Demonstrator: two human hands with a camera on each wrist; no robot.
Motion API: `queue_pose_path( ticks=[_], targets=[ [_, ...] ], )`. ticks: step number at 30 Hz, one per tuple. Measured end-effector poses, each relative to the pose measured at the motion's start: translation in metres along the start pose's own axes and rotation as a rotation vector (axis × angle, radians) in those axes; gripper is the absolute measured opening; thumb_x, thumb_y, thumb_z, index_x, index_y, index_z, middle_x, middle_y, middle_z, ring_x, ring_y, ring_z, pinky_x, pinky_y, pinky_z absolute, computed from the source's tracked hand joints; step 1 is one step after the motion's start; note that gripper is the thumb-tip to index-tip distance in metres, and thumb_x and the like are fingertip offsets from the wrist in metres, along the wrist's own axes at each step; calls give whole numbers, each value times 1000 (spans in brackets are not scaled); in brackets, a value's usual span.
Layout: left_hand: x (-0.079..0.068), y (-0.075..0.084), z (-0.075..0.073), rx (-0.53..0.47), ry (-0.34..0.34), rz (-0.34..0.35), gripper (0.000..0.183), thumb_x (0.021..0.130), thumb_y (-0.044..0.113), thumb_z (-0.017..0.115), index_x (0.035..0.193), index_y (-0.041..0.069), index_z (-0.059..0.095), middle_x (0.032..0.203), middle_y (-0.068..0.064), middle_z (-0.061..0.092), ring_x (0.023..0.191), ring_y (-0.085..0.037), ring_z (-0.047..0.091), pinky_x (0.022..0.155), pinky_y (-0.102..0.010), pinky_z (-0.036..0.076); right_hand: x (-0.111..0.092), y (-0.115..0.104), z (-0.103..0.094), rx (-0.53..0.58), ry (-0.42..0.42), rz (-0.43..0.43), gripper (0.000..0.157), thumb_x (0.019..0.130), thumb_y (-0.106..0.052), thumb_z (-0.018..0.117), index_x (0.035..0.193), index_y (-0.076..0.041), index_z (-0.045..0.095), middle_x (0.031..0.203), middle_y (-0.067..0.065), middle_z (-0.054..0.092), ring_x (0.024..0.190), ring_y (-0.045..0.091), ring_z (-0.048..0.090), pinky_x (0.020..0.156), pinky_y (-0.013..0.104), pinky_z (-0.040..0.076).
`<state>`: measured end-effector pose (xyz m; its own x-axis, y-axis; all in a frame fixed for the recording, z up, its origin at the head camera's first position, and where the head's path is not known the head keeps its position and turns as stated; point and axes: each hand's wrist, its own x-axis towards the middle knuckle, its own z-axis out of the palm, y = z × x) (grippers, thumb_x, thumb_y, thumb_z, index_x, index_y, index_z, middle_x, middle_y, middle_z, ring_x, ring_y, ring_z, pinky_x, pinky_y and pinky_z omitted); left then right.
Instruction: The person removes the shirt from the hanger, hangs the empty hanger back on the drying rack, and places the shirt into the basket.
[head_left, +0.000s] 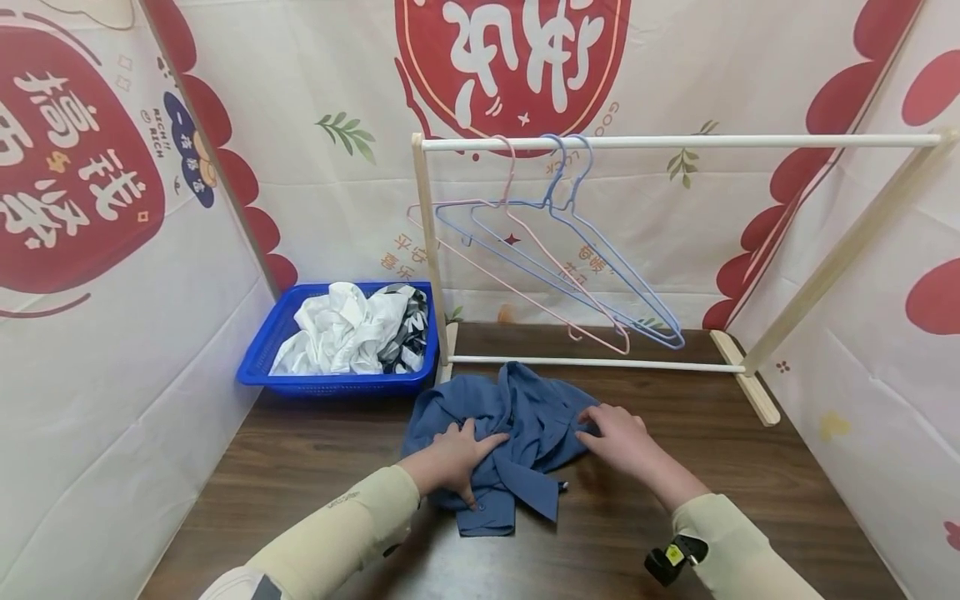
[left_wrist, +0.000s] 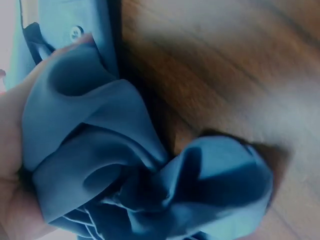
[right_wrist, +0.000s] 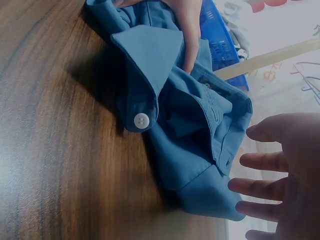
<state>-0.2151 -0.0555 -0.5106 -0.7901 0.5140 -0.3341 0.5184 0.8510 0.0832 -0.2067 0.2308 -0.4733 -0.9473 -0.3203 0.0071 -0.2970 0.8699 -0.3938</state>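
A crumpled blue-grey button-up shirt (head_left: 540, 425) lies on the dark wood table, with its collar and a white button (right_wrist: 141, 120) showing in the right wrist view. My left hand (head_left: 453, 458) rests on the shirt's left part, thumb and fingers spread. Cloth (left_wrist: 100, 150) bulges up between them in the left wrist view, and some fingertips are hidden there. At the shirt's right edge is my right hand (head_left: 618, 437), its fingers (right_wrist: 260, 187) apart and loosely extended with no cloth between them. Whether a fingertip touches the fabric, I cannot tell.
A blue basket (head_left: 345, 383) with white and black-patterned clothes stands at the back left. Behind the shirt rises a rack with a white rail (head_left: 712, 142) and wooden posts. One pink hanger (head_left: 517, 221) and two blue hangers (head_left: 622, 250) hang from it. Printed cloth walls surround the table.
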Motion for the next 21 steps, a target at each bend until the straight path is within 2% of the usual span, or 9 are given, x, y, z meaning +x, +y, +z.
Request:
queue_pose_path(
  ticks=[6, 12, 15, 21],
  targets=[
    [-4, 3, 0, -26, -4, 50, 105, 66, 39, 90, 151, 42, 28, 143, -20, 36, 123, -39, 46, 91, -51, 47, -5, 2, 1, -9, 1, -5, 24, 92, -25, 65, 109, -8, 67, 105, 7, 64, 106, 36, 56, 80, 56, 40],
    [-10, 5, 0, -5, 47, 155, 90, 73, 19, 87, 147, 36, 38, 133, -19, 47, 107, -29, 57, 88, -38, 49, -8, 0, -1, -4, 1, -12, 24, 92, -25, 64, 108, -7, 67, 104, 7, 63, 106, 36, 56, 80, 57, 39],
    [-11, 7, 0, -1, 63, 185, 82, 77, 10, 83, 144, 35, 42, 131, -19, 50, 102, -26, 60, 86, -36, 50, -10, -2, -1, 2, -3, -9, 23, 92, -24, 64, 108, -7, 67, 103, 6, 63, 105, 36, 56, 80, 57, 39],
    [-8, 8, 2, 7, 73, 229, 73, 83, 3, 74, 142, 34, 44, 128, -16, 53, 101, -23, 61, 85, -35, 50, -14, -5, -3, 13, -13, 0, 23, 93, -25, 64, 108, -8, 67, 104, 4, 63, 105, 34, 55, 81, 57, 38]
  ],
)
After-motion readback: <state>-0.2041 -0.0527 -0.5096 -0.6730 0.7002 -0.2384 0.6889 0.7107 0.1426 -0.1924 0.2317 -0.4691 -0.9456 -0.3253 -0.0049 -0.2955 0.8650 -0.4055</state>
